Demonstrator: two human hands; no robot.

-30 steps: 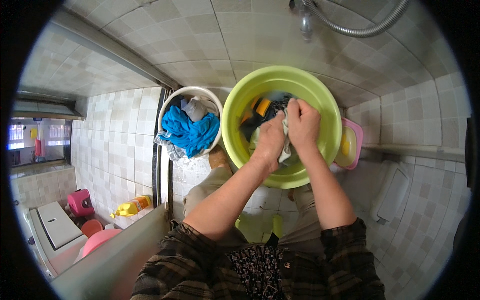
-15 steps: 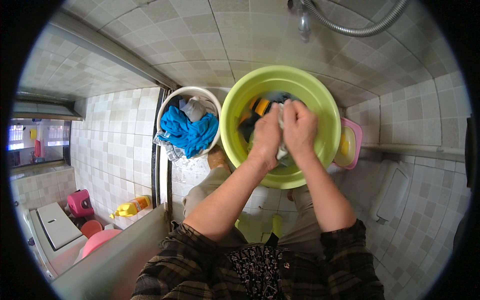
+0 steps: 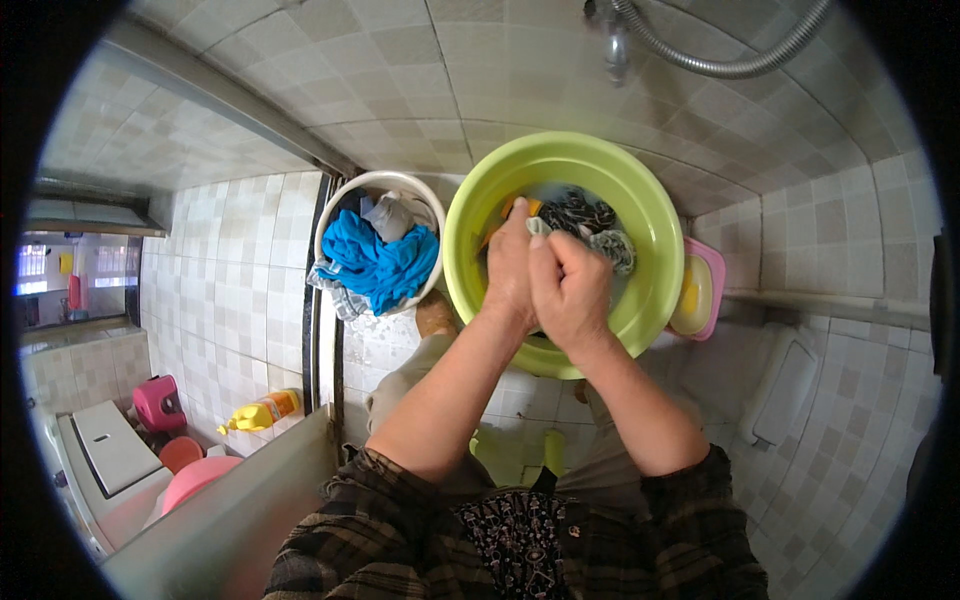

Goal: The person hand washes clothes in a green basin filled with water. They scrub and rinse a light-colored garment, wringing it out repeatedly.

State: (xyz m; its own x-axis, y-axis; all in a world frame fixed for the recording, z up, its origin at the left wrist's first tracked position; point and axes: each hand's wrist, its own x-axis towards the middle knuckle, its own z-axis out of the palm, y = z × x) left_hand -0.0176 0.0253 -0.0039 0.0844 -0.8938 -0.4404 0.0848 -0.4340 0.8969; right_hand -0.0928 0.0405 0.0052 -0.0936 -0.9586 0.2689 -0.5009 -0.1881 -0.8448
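Observation:
Inside a large lime-green basin (image 3: 660,300), my left hand (image 3: 508,268) and right hand (image 3: 572,285) are pressed together, both closed. A bit of pale cloth (image 3: 538,227) pokes out between them at the fingertips; most of it is hidden by the hands. Beyond my fingers lies a wet dark cloth with light markings (image 3: 582,212). Just right of the knuckles is a grey-green patterned cloth (image 3: 614,251). Something orange (image 3: 533,207) shows beside my left fingertips. Cloudy water surrounds the cloths.
Left of the basin stands a white bucket (image 3: 440,205) heaped with blue cloth (image 3: 375,260). A pink soap dish (image 3: 717,285) with yellow soap sits to the right. A metal hose (image 3: 740,68) hangs above. Yellow bottle (image 3: 262,412) at lower left, beyond a door frame.
My hands have shifted slightly left and come together around the pale cloth. The dark and grey-green cloths to their right are now uncovered.

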